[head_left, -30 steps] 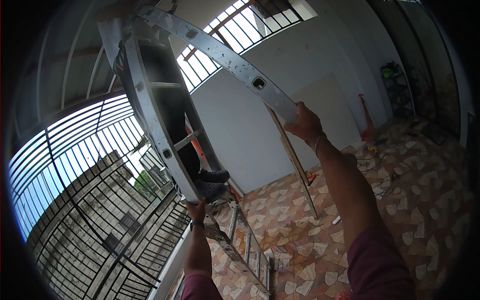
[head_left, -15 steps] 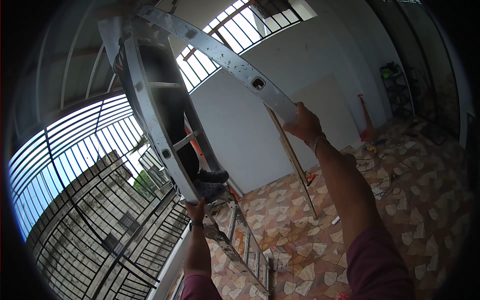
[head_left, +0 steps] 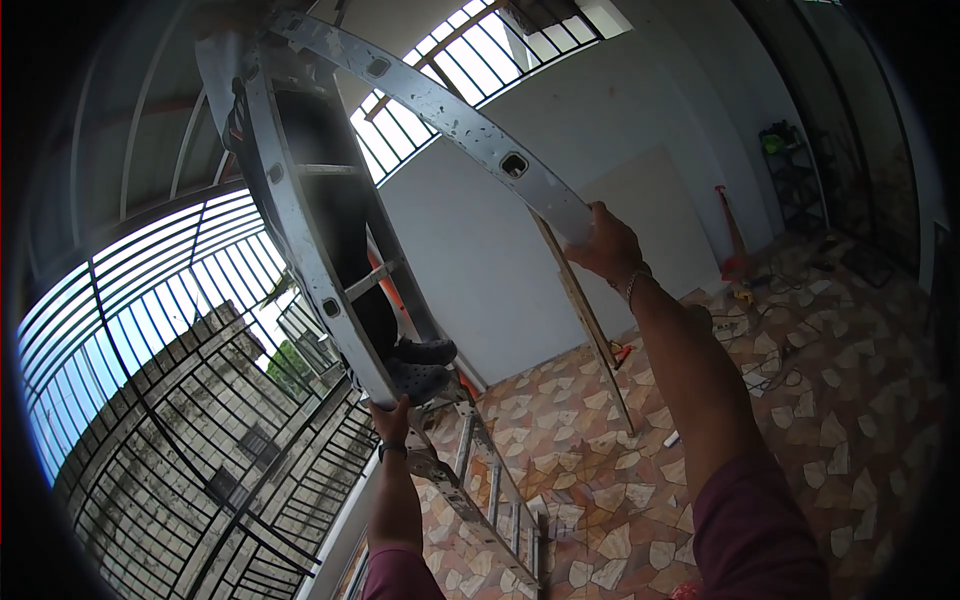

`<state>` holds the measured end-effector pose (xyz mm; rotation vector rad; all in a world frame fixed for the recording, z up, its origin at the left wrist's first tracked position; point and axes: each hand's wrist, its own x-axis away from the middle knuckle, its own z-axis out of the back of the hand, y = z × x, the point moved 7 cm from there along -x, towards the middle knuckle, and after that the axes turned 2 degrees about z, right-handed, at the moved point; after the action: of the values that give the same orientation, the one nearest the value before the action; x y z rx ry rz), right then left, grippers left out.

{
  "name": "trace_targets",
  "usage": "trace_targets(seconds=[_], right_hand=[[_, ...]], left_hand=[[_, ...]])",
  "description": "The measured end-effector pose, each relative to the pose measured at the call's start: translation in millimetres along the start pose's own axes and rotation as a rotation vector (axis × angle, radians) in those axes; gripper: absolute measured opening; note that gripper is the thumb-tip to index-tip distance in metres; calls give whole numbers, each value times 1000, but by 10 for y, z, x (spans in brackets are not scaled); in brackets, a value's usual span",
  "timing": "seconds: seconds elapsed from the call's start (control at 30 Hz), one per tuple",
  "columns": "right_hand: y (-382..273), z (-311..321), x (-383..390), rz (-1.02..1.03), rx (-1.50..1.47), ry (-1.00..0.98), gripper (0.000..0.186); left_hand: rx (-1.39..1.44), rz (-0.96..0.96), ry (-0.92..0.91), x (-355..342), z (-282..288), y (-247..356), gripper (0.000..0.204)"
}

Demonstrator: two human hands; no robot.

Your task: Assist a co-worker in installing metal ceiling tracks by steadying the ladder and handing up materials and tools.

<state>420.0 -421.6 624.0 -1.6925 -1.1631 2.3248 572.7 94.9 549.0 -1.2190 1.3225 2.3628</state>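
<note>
An aluminium ladder point(head_left: 315, 235), specked with paint, rises in front of me on the left. My left hand point(head_left: 391, 422) is closed on the ladder's side rail, low down beside a person's shoes. The long rail point(head_left: 450, 105) slanting from upper left to the middle ends in my right hand point(head_left: 605, 245), whose fingers wrap round its lower part. A person point(head_left: 345, 230) in dark trousers and dark clogs point(head_left: 418, 380) stands on the ladder; the upper body is mostly hidden at the top edge. Below my left hand, lower ladder sections point(head_left: 480, 510) reach down to the floor.
A wooden strip point(head_left: 575, 290) leans near the white wall point(head_left: 480, 260). Tools and cords point(head_left: 780, 350) lie on the patterned tile floor point(head_left: 620, 500) at right, near a red long-handled tool point(head_left: 733, 240) and a dark shelf point(head_left: 795, 185). Black window bars point(head_left: 190, 400) fill the left side.
Almost nothing differs. Both hands keep their hold on the ladder, and the person on it stays in place; the view has shifted very slightly.
</note>
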Motion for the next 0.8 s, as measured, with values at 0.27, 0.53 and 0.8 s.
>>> trace_targets(seconds=[0.27, 0.53, 0.8], right_hand=[[-39, 10, 22, -20, 3, -21, 61], [-25, 26, 14, 20, -21, 53, 62], [-43, 26, 26, -9, -9, 8, 61]], left_hand=[[-17, -4, -4, -30, 48, -90, 66], [-42, 19, 18, -45, 21, -113, 69], [-24, 3, 5, -46, 29, -105, 69]])
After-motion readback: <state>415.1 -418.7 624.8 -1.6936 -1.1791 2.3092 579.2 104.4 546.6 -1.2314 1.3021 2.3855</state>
